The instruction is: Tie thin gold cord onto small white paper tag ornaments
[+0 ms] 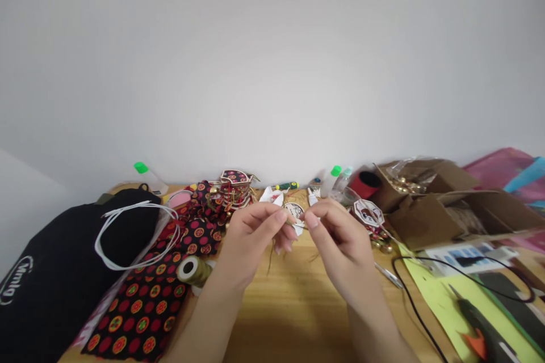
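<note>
Over the wooden table, my left hand and my right hand are raised close together with fingertips pinched. A thin olive-brown cord runs between them, and one loose end dangles below my left fingers. The exact bend or knot at the fingertips is too small to make out. Just behind the hands lies a white round tag with dark print, partly hidden by the fingers. A spool of olive cord rests on its side left of my left wrist.
Patterned black-and-red fabric and a black bag with a coiled white cable fill the left. Cardboard boxes, a black cable, and a dark tool with an orange trigger on yellow paper are right.
</note>
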Motion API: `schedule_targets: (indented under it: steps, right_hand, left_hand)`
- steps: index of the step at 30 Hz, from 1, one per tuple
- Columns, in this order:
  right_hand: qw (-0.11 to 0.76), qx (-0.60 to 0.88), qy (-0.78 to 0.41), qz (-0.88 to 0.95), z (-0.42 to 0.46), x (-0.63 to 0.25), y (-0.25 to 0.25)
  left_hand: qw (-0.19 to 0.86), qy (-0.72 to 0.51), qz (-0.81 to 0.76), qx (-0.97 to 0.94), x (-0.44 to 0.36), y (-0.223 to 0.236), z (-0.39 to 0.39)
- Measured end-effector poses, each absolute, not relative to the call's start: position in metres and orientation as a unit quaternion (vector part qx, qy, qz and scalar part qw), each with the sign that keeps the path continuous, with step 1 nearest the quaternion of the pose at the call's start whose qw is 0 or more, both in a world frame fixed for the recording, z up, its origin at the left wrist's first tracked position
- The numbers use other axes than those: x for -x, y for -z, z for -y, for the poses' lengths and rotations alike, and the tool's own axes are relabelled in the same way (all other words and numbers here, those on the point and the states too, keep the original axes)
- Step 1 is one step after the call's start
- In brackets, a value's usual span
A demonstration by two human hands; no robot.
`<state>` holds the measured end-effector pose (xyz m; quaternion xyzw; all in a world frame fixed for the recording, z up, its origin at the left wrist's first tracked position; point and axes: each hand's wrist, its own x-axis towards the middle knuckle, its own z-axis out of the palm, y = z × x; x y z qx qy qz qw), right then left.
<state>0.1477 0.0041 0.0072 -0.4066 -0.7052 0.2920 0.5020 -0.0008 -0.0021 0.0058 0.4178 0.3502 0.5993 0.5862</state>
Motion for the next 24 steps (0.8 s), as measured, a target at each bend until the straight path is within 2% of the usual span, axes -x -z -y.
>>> schedule_targets:
  steps: [3,12,24]
  right_hand:
    - [0.491,0.413,-0.286,0.712,-0.001,-0.150,-0.009]
    - [0.446,0.353,-0.433,0.700,0.008,-0.154,-0.015]
    - [0.312,0.295,-0.349,0.833,0.003,-0.147,-0.012]
  left_hand:
    - [0.577,-0.607,-0.361,-0.410,0.001,-0.006,0.002]
    - [0.550,-0.624,-0.364,-0.418,0.002,-0.004,0.003]
    - [0.542,-0.640,-0.358,-0.410,0.003,-0.004,0.003]
